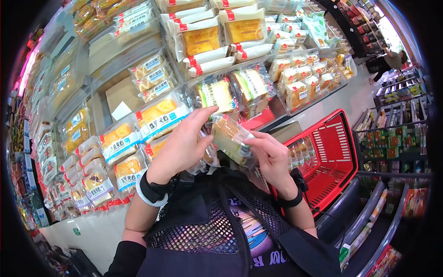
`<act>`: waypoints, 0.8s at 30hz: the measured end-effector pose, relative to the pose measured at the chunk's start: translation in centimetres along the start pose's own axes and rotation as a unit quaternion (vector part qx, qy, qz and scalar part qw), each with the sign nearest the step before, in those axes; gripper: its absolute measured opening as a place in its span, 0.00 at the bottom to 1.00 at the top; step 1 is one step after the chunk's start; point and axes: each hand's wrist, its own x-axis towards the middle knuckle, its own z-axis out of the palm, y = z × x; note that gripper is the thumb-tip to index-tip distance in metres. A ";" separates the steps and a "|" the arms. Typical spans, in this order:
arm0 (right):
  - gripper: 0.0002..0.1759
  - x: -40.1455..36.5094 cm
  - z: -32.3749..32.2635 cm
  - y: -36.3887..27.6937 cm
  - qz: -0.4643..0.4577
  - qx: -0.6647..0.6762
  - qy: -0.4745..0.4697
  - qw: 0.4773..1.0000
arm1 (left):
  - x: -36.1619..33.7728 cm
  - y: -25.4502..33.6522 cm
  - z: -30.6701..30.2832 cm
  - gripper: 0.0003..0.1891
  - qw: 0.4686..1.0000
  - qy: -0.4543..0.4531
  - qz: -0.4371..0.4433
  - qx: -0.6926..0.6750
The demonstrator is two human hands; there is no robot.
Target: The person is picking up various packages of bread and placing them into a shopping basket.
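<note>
A clear-wrapped packaged bread point(230, 138) is tilted in front of my chest, its brown crust showing through the film. My right hand point(270, 154) pinches the right edge of the wrapper between thumb and fingers. My left hand point(187, 143) is beside the pack's left end, thumb and fingers apart, with no clear grip visible. Just beyond the hands stand wrapped sandwich loaves point(214, 94) with green and white labels. Blue-labelled bread packs point(161, 115) lie to the left of my left hand, which partly covers some of them.
A red shopping basket point(339, 180) stands at my right, with wrapped breads point(302, 152) at its left side. Large yellow cake packs point(200, 41) fill the display behind. Bagged small breads point(297, 76) are at the far right of it. A person point(392, 62) is in the aisle.
</note>
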 end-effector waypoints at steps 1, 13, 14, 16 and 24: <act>0.11 -0.3 -0.6 -0.3 -0.022 0.003 0.012 1.000 | 0.1 0.0 0.1 0.31 1.000 -0.003 0.005 -0.001; 0.18 -2.9 -2.0 -0.8 0.020 0.202 0.236 0.950 | 0.4 3.1 1.2 0.27 0.967 -0.030 -0.040 -0.250; 0.16 -3.1 -2.6 -0.6 0.010 0.146 0.210 0.967 | 0.3 2.9 1.3 0.25 0.978 -0.001 0.005 -0.209; 0.14 -3.4 -3.0 -0.3 0.019 0.150 0.192 0.970 | 0.3 2.5 1.3 0.26 0.981 -0.010 0.019 -0.192; 0.07 -3.0 -1.9 -0.5 0.010 0.316 0.228 0.921 | -0.6 2.9 2.2 0.28 0.937 0.002 -0.028 -0.347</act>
